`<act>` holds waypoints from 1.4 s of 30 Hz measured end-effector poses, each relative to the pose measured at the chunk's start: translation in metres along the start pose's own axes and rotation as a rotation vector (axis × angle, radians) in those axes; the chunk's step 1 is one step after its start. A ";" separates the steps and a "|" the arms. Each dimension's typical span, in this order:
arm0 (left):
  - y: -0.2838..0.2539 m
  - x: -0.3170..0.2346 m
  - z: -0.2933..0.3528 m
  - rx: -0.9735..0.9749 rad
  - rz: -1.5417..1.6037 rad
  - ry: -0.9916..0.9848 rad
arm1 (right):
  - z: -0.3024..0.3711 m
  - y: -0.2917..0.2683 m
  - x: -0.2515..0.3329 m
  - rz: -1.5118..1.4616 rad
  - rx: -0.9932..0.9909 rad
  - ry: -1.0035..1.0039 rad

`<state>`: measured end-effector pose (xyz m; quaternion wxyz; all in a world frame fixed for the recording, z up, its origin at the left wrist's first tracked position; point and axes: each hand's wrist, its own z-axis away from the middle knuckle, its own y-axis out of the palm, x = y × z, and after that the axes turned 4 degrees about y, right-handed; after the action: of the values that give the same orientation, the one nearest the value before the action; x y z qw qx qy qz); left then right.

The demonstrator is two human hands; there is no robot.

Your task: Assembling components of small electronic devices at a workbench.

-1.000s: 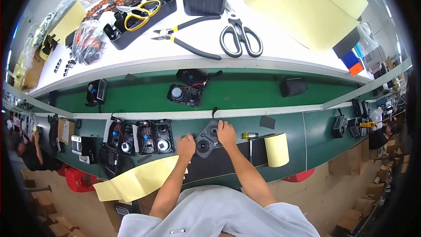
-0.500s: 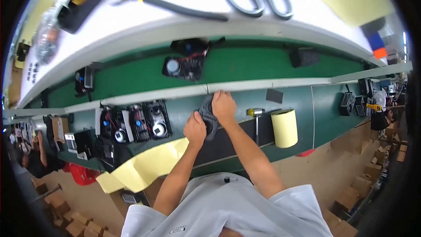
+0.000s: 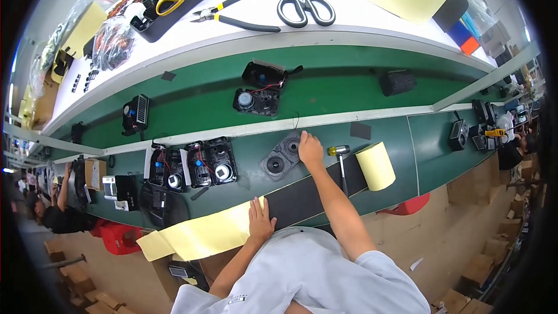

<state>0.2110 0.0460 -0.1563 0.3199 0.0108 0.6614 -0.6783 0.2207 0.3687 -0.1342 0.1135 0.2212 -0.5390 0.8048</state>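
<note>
A dark grey speaker panel (image 3: 274, 166) with two round rings lies on the green workbench in front of me. My right hand (image 3: 311, 151) grips its right edge, fingers bent together. My left hand (image 3: 261, 222) rests flat, fingers spread, where a strip of yellow backing paper (image 3: 215, 231) meets a black adhesive sheet (image 3: 296, 200). The sheet runs under my right forearm towards a yellow roll (image 3: 375, 166). Between that roll and my right hand lies a hammer (image 3: 341, 160) with a yellowish head end. A small dark square piece (image 3: 360, 131) is behind it.
Opened speaker housings (image 3: 212, 166) with wires stand at the left, beside a black case (image 3: 163, 204). Another opened housing (image 3: 256, 102) sits on the green shelf behind. On the white upper shelf are cutting pliers (image 3: 238, 9) and grey scissors (image 3: 305, 9). Red stools (image 3: 122, 238) stand below.
The speaker panel, held up in both hands before, now lies on the bench. My left hand has let go and moved down onto the strip. My right hand stays at the panel's edge.
</note>
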 end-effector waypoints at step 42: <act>-0.077 -0.008 -0.230 -0.140 -0.109 0.048 | 0.053 0.007 0.009 0.187 -0.080 -0.492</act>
<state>0.0888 0.2516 -0.1124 0.2663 -0.0314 0.7144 -0.6463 0.2220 0.3165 -0.1188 -0.0871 0.3549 -0.5997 0.7119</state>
